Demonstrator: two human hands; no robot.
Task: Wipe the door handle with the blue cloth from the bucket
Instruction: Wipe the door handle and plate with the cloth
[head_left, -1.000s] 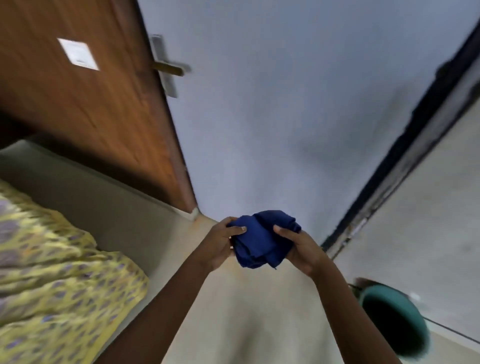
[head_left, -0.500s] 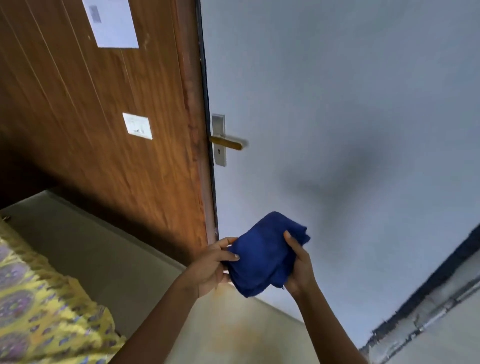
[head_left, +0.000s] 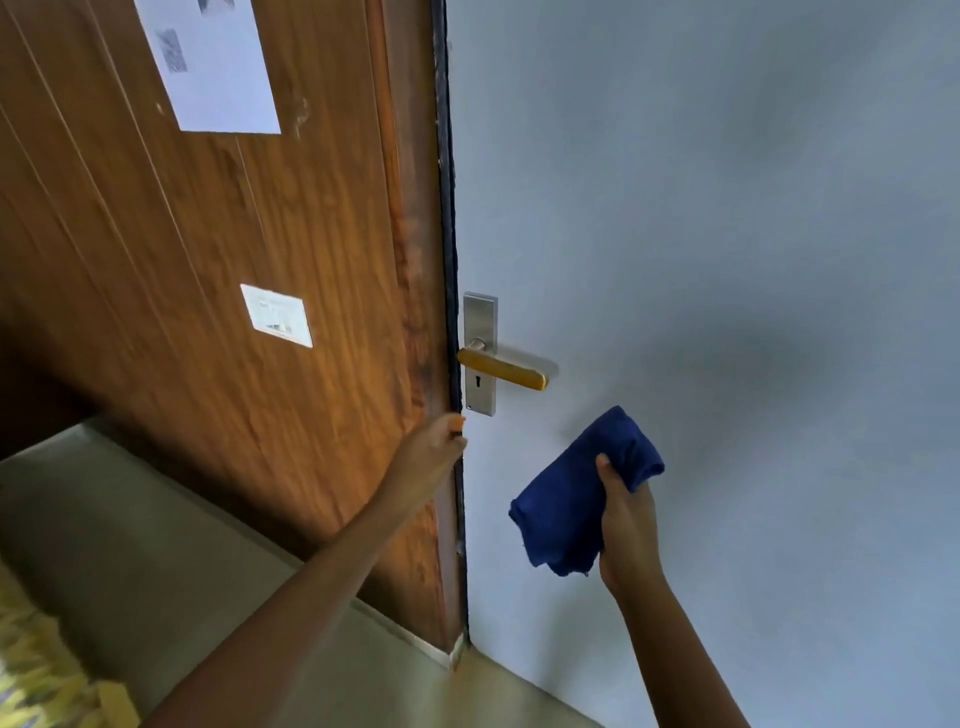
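Observation:
The door handle (head_left: 503, 368) is a gold lever on a steel plate, fixed to a pale grey door (head_left: 727, 260) at mid height. A bunched blue cloth (head_left: 566, 499) hangs below and to the right of the lever, apart from it. My right hand (head_left: 626, 525) grips the cloth from its right side. My left hand (head_left: 434, 449) is at the door's left edge just below the steel plate, fingers curled around that edge. The bucket is out of view.
A brown wooden panel (head_left: 234, 260) stands left of the door, with a white paper sheet (head_left: 213, 67) and a small white label (head_left: 278, 315) on it. Beige floor (head_left: 156, 545) lies below. Yellow patterned fabric (head_left: 36, 670) fills the bottom left corner.
My left hand has let go of the cloth and moved up to the door's edge. My right hand alone now holds the cloth, raised toward the handle. The view has lifted; the bucket is gone.

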